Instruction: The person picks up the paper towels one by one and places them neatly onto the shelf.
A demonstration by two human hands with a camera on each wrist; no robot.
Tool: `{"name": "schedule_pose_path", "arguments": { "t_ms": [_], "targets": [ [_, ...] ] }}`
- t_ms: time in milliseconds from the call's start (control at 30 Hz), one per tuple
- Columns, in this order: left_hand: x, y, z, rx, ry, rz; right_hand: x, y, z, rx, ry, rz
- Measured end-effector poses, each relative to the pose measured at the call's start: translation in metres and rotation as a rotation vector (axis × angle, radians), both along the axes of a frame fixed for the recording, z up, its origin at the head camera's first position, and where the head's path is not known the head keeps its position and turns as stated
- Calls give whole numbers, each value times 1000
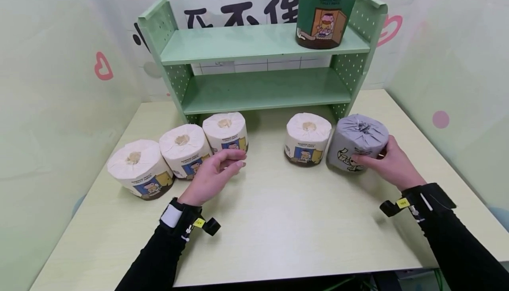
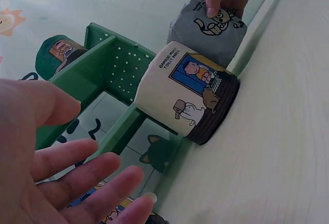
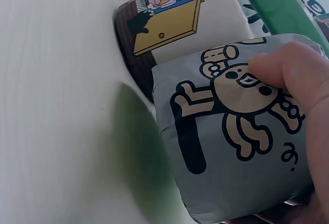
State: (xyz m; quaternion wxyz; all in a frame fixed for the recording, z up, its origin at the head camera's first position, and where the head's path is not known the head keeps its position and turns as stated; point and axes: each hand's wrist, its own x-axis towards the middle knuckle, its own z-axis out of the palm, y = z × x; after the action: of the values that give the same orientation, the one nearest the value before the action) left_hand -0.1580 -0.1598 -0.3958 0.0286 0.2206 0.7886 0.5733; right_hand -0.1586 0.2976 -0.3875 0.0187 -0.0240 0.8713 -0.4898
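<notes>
My right hand (image 1: 391, 162) grips a grey-wrapped toilet paper roll (image 1: 358, 143) at the table's right side, thumb across its printed front and fingers behind it. In the right wrist view the grey roll (image 3: 231, 131) is tilted, with a shadow beside it. Just left of it stands a white toilet paper roll (image 1: 307, 140). My left hand (image 1: 214, 174) hovers with loosely bent fingers and holds nothing. It is nearest to a white roll (image 1: 226, 132) and overlaps its lower front in the head view. Two more white rolls, one in the middle (image 1: 186, 151) and one farther left (image 1: 140, 169), stand beside that one.
Behind the rolls is a green two-tier shelf (image 1: 266, 89) with perforated side panels. On its top board, at the right, sits a green-wrapped roll (image 1: 326, 14). Printed cloth walls (image 1: 59, 105) rise at both sides and the back of the pale table (image 1: 278, 229).
</notes>
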Motion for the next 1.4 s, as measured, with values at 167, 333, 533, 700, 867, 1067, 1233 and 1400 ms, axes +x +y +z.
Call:
{"name": "schedule_pose_path", "arguments": {
  "t_ms": [167,333,533,700,867,1067,1233,1400],
  "targets": [
    [0,0,0,-2,-3,-2,3,-1,10,14,41,-17],
    [1,0,0,-2,-12,-2,6,-1,23,25,82,-23],
    [1,1,-1,4,-14,-5,3,0,38,-37,151,7],
    [1,0,-2,0,-20,-7,1,-2,50,-89,201,31],
    [0,0,-3,5,-23,-17,1,-7,65,-164,223,84],
    [1,1,-4,13,-38,-15,1,-15,82,-138,238,84],
    [1,2,-4,11,-34,-12,-1,-23,99,-125,251,77],
    [0,1,-3,-5,-20,-20,-2,-32,115,-142,261,84]
  ]
}}
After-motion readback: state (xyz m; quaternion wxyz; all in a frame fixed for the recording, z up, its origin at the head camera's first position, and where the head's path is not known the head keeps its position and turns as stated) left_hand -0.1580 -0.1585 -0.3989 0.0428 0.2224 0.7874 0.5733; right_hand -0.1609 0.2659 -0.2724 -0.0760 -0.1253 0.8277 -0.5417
